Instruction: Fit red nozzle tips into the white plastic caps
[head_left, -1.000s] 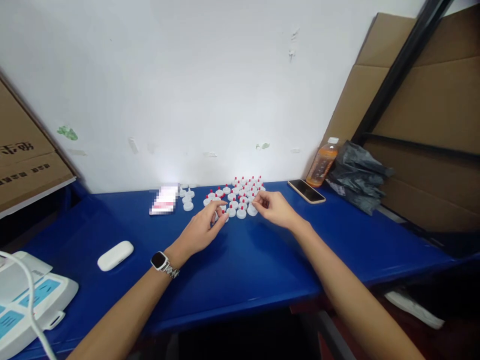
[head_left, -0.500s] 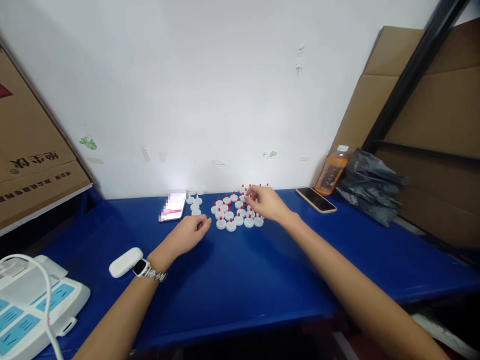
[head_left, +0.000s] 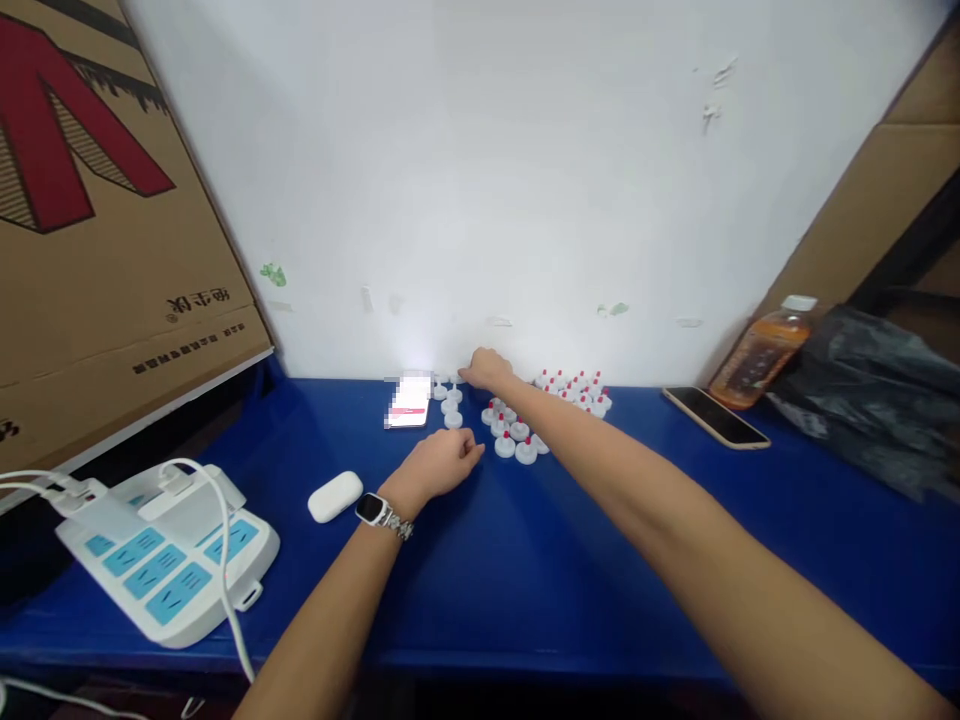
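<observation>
- Head view: right hand (head_left: 486,368) is beside plain white caps (head_left: 452,418), left hand (head_left: 444,460) just in front; hands apart, fingers curled, grip on anything I cannot tell.
- Red-tipped caps (head_left: 526,450) flank the right forearm (head_left: 600,455); lowering it could topple them.

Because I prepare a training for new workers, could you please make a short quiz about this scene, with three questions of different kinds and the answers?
1. True or false: the bottle stands to the right of the dark-screened phone.
2. Which of the person's hands is nearer to the wall?
3. Fill the gap: many of the round white pieces have tips coloured ____.

Key:
1. True.
2. The right hand.
3. Red.
</observation>
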